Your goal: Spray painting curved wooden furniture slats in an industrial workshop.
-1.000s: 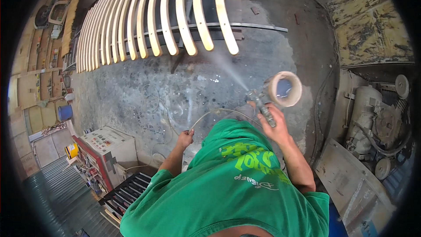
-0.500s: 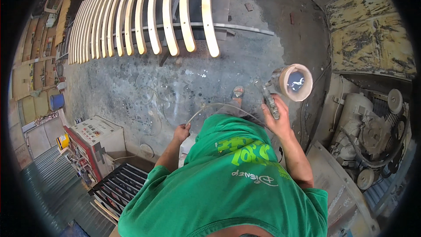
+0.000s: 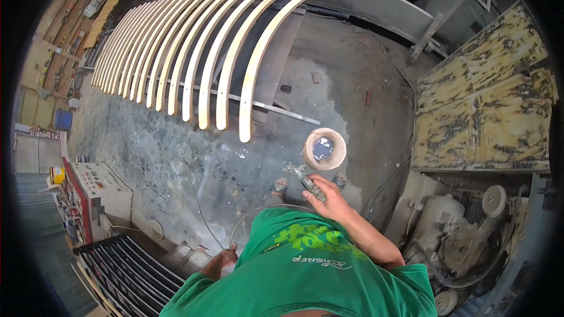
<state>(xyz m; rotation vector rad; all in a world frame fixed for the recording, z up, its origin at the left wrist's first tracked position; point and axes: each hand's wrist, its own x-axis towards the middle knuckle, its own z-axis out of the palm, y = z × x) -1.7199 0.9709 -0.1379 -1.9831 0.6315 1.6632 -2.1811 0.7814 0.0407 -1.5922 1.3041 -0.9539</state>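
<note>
My right hand (image 3: 333,201) is closed round the handle of a spray gun (image 3: 306,184), held out over the floor in front of my green shirt. An open-topped cup (image 3: 342,151) with a beige rim and shiny, dark liquid inside sits on the gun. Low at the left, my left hand (image 3: 223,256) grips a thin air hose (image 3: 204,216), its fingers partly hidden. The hose loops across my front toward the gun. Ahead and to the left, a long row of curved pale wooden slats (image 3: 251,76) rests on a rail (image 3: 288,113), apart from both hands.
A stained yellow-and-black panel (image 3: 479,103) stands at the right, with a dusty compressor (image 3: 440,217) below it. On the left are a white-and-red cabinet (image 3: 97,185) and a rack of dark slats (image 3: 132,267). Hoses lie on the wet, spotted concrete floor (image 3: 158,158).
My view has swung, bringing more of the far wall and slats into sight. The spray gun and cup now appear farther left and lower; my left hand is lower, nearer my body.
</note>
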